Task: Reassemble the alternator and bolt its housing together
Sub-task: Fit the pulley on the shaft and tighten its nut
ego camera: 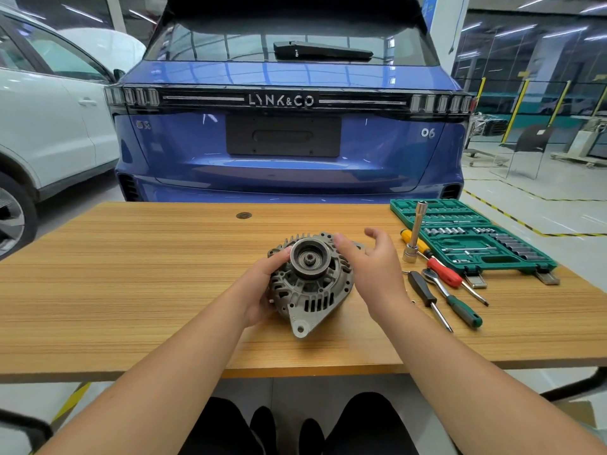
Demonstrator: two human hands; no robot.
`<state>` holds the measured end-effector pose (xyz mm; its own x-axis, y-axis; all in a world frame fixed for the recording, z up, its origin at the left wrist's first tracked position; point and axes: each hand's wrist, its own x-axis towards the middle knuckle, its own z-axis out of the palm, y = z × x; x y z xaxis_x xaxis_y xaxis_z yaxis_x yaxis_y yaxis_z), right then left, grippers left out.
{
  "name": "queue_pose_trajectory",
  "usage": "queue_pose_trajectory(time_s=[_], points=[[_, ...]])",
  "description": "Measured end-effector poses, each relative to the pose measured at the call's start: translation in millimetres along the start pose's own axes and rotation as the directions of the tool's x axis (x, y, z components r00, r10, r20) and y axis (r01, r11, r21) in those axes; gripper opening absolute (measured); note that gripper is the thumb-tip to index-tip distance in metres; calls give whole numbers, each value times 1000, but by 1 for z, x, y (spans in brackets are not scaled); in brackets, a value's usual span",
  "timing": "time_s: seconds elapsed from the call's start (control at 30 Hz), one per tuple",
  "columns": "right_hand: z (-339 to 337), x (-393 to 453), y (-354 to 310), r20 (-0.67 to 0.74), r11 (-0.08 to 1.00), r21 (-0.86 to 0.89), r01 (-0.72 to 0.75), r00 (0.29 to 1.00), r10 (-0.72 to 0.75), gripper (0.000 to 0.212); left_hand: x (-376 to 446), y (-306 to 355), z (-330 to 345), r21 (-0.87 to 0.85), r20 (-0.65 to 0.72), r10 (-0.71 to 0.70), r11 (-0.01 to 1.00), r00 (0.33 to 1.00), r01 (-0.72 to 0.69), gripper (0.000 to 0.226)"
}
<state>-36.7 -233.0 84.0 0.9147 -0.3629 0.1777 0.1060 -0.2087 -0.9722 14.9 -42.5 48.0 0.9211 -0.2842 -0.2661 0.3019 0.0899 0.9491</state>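
The alternator (pixel 310 280) sits near the middle of the wooden table (pixel 131 274), tilted so its pulley (pixel 310 257) faces up toward the camera and 1 mounting ear points to 6 o'clock. The left hand (pixel 262 290) cups the housing from 9 o'clock, fingers curled round its ribbed side and the thumb reaching up beside the pulley. The right hand (pixel 377 264) hovers at 3 o'clock of the alternator with fingers spread and relaxed, gripping nothing; its thumb tip lies at the housing's upper edge, though contact cannot be told.

Further out at 3 o'clock lie the tools: a black-handled screwdriver (pixel 428 298), a ratchet with a green grip (pixel 455 300), a red-handled screwdriver (pixel 450 274), a yellow-handled screwdriver (pixel 414 240), and a socket extension (pixel 415 233) standing upright. Beyond them an open green socket set case (pixel 473 238) rests at the table's far right corner. At 12 o'clock, behind the table, stands a blue car (pixel 289 142); a white car (pixel 49 126) is at 10 o'clock.
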Motion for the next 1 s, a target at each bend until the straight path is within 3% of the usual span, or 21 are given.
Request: queue_pose_trajectory(time_s=[0.07,0.17,0.4,0.5,0.57,0.63,0.77,0.83,0.9,1.0], points=[[2,2,-13,104,997,-71,33,994,-25,80,-1,-2,-2,-10,31,24,1000,999,-24,69],[6,5,-24,294,972,-225,-67,947,133,63,0,-4,-2,-30,36,43,999,998,-41,64],[7,5,-29,323,955,-289,-59,934,155,52,7,-7,-4,-47,-23,47,998,999,-48,39],[3,4,-26,344,959,-274,-73,924,168,47,6,-7,-2,-62,-20,49,997,999,-50,45],[-3,4,-24,275,967,-122,-223,929,249,27,4,-10,1,-57,-22,74,995,997,-76,58],[-6,5,-30,249,889,198,-412,899,361,7,5,-16,4,-90,-38,107,990,994,-110,73],[-4,4,-58,263,754,505,-419,907,328,36,3,-29,7,-189,-55,158,968,986,-165,100],[0,1,-69,300,706,572,-417,908,293,29,2,-33,7,-199,-65,190,960,980,-199,103],[6,-1,-75,311,702,579,-415,908,281,7,1,-38,6,-212,-77,210,952,975,-222,106],[12,-3,-75,299,813,441,-381,916,267,11,1,-44,5,-212,-81,234,946,969,-246,113]])
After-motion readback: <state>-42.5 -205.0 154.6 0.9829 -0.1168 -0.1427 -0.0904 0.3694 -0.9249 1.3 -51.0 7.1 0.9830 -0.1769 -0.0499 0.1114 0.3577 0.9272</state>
